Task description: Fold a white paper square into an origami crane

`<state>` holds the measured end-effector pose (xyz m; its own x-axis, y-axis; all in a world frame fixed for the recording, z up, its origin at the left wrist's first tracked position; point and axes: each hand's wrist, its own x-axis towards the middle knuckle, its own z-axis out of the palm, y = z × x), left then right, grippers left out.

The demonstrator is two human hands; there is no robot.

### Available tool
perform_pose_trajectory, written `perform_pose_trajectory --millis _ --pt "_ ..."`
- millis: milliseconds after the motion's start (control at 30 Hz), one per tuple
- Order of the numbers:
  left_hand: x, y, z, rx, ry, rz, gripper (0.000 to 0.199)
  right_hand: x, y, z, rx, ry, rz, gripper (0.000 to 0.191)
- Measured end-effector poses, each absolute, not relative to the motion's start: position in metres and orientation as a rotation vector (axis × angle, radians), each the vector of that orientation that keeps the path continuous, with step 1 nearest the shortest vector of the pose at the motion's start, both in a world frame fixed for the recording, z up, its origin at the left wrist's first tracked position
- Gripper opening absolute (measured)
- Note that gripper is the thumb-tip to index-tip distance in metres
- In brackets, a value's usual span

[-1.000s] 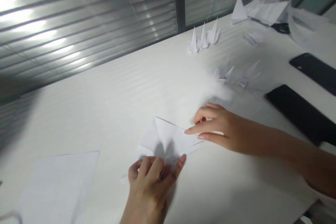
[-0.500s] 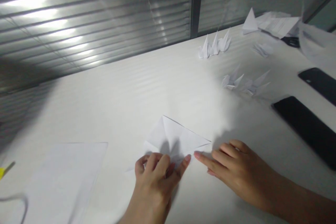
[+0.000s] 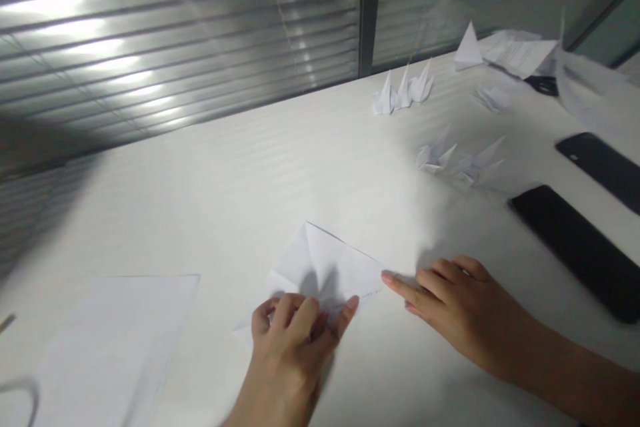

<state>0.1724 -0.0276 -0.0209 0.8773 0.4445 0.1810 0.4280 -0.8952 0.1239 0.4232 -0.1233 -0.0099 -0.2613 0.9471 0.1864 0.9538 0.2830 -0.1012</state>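
A white sheet of folded paper (image 3: 325,255) lies on the table with creases running from its top point. My left hand (image 3: 295,337) is bent over its lower edge, fingers curled and closed on the paper, with the index fingertip pressing near the fold. Part of the sheet is hidden under that hand. My right hand (image 3: 450,310) comes in from the right, its index finger stretched out and its tip on the paper's right corner. Its other fingers are loosely bent, and it does not grip the sheet.
Several folded paper cranes (image 3: 403,93) stand toward the back right. A black phone (image 3: 575,250) and a second dark phone (image 3: 603,163) lie at the right. Loose papers (image 3: 523,57) pile up behind. A flat white sheet (image 3: 120,340) rests at the left. Window blinds (image 3: 200,27) border the table.
My right index finger has slid outward to the paper's right corner, and the flap there now lies flatter. My left hand stays on the paper. The view has shifted slightly.
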Motion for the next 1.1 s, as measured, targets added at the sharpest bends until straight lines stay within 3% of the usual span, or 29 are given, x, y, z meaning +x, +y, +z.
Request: perform_pose_trajectory --millis 367,533,667,800,1100 --pt "0.171 -0.028 -0.021 2.933 0.714 0.323 0.044 0.435 -0.122 -0.014 -1.86 -2.222 0.006 0.041" --pt "0.175 -0.028 -0.022 2.889 0.728 0.411 0.037 0.442 -0.112 -0.013 -1.742 -1.969 0.404 0.031" --pt "0.175 -0.03 -0.019 2.82 0.729 0.443 0.042 0.443 -0.095 -0.005 -1.715 -1.838 0.763 0.019" --pt "0.168 -0.031 -0.011 2.635 0.753 0.531 0.054 0.432 -0.082 0.003 -1.697 -1.716 1.004 0.025" --pt "0.182 -0.046 -0.005 2.589 0.633 0.829 0.055 0.398 -0.069 0.008 -1.401 -0.956 1.467 0.023"
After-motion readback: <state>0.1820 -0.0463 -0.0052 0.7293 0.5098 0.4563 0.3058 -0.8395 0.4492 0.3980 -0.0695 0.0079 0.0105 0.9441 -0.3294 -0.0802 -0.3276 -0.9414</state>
